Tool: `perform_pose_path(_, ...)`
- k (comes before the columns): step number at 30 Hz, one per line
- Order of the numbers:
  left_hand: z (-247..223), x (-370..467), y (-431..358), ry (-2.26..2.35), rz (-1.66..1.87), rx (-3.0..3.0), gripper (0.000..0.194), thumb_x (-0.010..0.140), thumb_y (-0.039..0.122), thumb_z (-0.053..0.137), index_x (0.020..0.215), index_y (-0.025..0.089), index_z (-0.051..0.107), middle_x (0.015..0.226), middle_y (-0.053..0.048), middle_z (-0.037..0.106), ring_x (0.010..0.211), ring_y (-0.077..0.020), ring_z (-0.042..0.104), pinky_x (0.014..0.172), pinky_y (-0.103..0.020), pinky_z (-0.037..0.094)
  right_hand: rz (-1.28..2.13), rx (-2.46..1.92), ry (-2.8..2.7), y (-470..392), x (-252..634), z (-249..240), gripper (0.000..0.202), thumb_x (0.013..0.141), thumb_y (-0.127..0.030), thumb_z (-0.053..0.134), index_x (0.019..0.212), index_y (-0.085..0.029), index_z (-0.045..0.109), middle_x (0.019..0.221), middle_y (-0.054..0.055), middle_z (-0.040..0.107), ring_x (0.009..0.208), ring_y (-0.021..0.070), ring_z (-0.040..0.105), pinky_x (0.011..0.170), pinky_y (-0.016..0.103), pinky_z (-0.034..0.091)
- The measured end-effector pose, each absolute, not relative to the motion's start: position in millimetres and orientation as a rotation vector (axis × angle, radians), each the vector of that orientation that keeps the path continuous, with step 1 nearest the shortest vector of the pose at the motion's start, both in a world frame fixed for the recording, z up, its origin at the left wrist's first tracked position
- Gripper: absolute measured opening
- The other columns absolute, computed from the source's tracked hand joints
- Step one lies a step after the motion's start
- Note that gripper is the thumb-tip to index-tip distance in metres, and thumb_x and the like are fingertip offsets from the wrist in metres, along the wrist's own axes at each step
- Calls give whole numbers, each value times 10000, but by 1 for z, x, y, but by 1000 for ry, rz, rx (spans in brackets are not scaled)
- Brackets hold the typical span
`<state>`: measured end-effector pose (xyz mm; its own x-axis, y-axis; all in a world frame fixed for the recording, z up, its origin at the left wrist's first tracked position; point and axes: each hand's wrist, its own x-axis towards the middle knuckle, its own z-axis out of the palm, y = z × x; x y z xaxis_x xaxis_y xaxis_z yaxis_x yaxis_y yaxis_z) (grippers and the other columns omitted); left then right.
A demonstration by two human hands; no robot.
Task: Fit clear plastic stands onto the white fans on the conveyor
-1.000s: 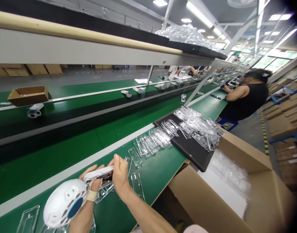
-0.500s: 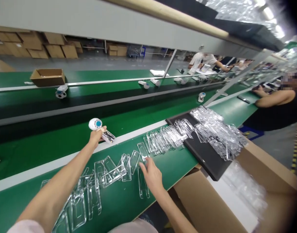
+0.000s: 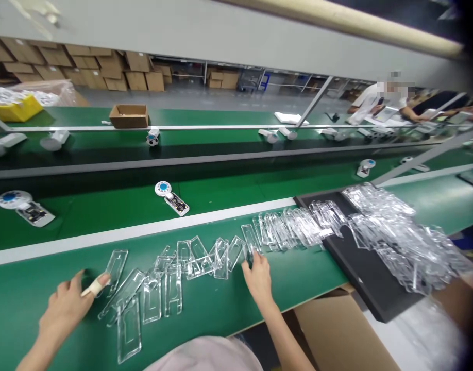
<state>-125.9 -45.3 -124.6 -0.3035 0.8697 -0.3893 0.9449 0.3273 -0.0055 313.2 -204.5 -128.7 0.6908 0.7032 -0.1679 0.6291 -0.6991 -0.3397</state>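
Left hand point(image 3: 68, 306) over the green bench point(image 3: 205, 309), fingers spread wide, beige wrap point(image 3: 91, 288) on the thumb, nothing seen in its grasp; thumb tip right at a clear plastic rectangular frame point(image 3: 116, 267), contact can't be confirmed. Right hand point(image 3: 258, 278): thumb and index a narrow gap apart, fingertips at the lower end of another clear rectangular plastic frame point(image 3: 249, 234); can't tell if it's pinched. Between the hands, more clear frames lie loose and overlapping. To the right, a tight row of clear plastic frames point(image 3: 286, 228) runs up onto a flat black tray point(image 3: 360, 278), which carries a heap of clear plastic parts point(image 3: 394, 232). White handheld unit with round blue-centred head and exposed circuit board point(image 3: 177, 204) lies on the green belt point(image 3: 229, 188), just past the white strip point(image 3: 144, 229), untouched. Similar white unit, board exposed point(image 3: 36, 212), further left on the belt.
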Motion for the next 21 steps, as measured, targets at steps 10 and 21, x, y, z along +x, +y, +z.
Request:
perform_pose_path(10,-99,29,-105,1940,-116,1789,808,787,696,249,1372,149,352,1176,-182,458,1084,-376,487,796,-494,454,555,-2605,-1159,-157,234,-104,443,843,-349,518,1238,-151,540,1284,204,437,1147,344,438,867,415,421)
perform_pose_path(21,-114,103,-122,1674,488,1673,589,842,567,407,1335,248,449,1273,-138,475,1149,-322,501,936,-451,417,947,-2291,-885,-149,219,-105,571,782,-390,568,1290,-143,482,1213,172,482,1153,321,470,948,420,375)
